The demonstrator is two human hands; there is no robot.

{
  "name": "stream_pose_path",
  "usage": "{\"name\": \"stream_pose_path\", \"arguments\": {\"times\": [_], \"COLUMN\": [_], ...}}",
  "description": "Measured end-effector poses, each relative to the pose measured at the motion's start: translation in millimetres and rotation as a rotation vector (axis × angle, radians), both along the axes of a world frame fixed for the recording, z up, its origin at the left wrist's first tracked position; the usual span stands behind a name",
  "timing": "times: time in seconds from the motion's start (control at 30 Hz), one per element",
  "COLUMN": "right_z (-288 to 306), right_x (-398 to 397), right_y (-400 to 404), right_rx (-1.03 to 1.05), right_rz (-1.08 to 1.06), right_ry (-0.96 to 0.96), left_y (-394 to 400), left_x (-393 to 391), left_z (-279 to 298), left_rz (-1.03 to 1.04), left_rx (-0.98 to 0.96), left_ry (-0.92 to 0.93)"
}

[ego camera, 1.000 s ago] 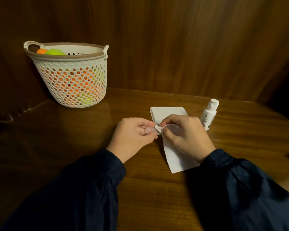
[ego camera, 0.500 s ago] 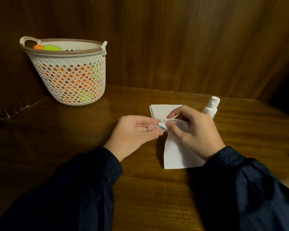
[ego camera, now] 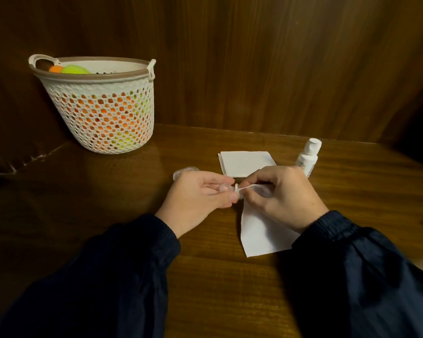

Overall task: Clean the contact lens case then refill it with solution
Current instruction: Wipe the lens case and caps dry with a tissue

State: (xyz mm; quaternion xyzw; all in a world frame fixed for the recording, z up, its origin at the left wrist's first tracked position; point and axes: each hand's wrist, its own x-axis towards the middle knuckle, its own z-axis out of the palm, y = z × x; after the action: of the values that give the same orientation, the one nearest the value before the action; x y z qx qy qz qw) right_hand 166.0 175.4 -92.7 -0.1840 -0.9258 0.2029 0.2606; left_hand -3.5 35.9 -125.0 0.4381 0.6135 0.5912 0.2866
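Dark wood panelling is backing the worktop (ego camera: pixel 108 191). We are seeing the left hand (ego camera: pixel 195 193) gripping the contact lens case (ego camera: pixel 226 187) in curled fingers, steadying it off the surface so a well faces the right hand (ego camera: pixel 281 193), which is pinching a twisted corner of tissue (ego camera: pixel 259 230) into it, probably wiping. Solution bottle (ego camera: pixel 308 158) is standing capped, far right, within reach for refilling. Spare folded tissues (ego camera: pixel 244 163) are lying beyond the hands. Compared with half a second ago, the hands are sitting slightly lower in view, and a clear piece (ego camera: pixel 185 171) is now showing behind the left hand.
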Motion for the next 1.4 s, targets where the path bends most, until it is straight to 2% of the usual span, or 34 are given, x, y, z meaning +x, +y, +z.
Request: {"name": "stream_pose_path", "arguments": {"times": [0.2, 0.4, 0.6, 0.7, 0.93, 1.07, 1.23, 1.4], "right_z": [2, 4, 2, 0, 0, 0, 1, 5], "right_x": [-1, -4, -10, -10, -8, -7, -4, -2], "right_y": [-2, -6, -8, -10, -9, -7, -8, -11], "right_rx": [-0.135, -0.119, -0.208, -0.192, -0.275, -0.333, -0.212, -0.027], "right_rz": [0.079, 0.035, -0.072, -0.049, 0.065, -0.066, -0.11, -0.053], "right_ry": [-0.022, -0.009, 0.153, 0.209, 0.105, 0.195, 0.209, 0.211], "left_y": [-3, -4, -6, -7, -8, -9, -10, -10], "left_x": [-4, 0, -2, -1, 0, 0, 2, 3], "left_z": [1, 2, 4, 5, 10, 13, 14, 14], "left_rz": [0.031, 0.055, 0.051, 0.053, 0.079, 0.068, 0.042, 0.046], "left_rx": [0.035, 0.047, 0.019, 0.016, 0.068, 0.07, 0.076, 0.058], "left_ry": [-0.024, 0.003, 0.044, 0.019, -0.071, -0.059, -0.062, -0.015]}}
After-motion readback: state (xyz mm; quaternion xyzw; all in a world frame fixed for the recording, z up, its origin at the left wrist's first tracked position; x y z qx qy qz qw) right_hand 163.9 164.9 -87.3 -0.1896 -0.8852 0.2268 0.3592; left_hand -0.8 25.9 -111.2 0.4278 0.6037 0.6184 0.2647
